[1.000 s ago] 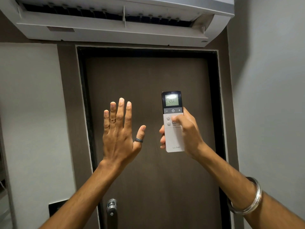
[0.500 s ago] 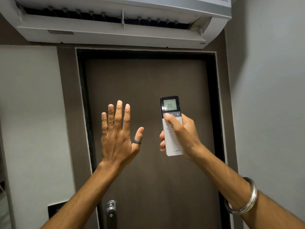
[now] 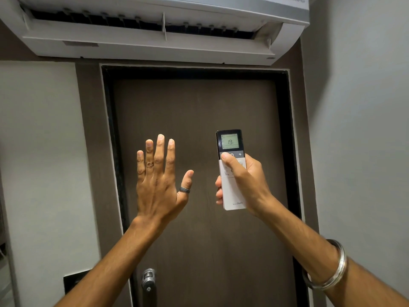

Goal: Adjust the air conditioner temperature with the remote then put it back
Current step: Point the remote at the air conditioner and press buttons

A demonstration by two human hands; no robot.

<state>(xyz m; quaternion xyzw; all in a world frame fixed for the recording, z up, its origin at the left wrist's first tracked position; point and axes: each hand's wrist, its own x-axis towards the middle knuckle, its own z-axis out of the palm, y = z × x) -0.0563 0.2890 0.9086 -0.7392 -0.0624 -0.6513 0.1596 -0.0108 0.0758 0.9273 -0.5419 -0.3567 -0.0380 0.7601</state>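
My right hand point(image 3: 247, 185) grips a white remote point(image 3: 232, 193) with a black top, held upright and pointed up toward the air conditioner. Its lit screen point(image 3: 230, 141) reads 19. My thumb rests on the minus button at the left of the black button strip. My left hand point(image 3: 158, 182) is raised beside it, palm away from me, fingers straight and spread, holding nothing. The white air conditioner point(image 3: 155, 43) hangs on the wall above the door with its flap open.
A dark brown door point(image 3: 199, 111) fills the middle, with a metal handle point(image 3: 148, 281) low down. A grey wall point(image 3: 358, 129) stands close on the right. A black switch plate point(image 3: 74, 283) sits low on the left wall.
My right thumb slid up from the white buttons to the minus button. The screen reading went from 20 to 19. My left hand stayed raised and open.
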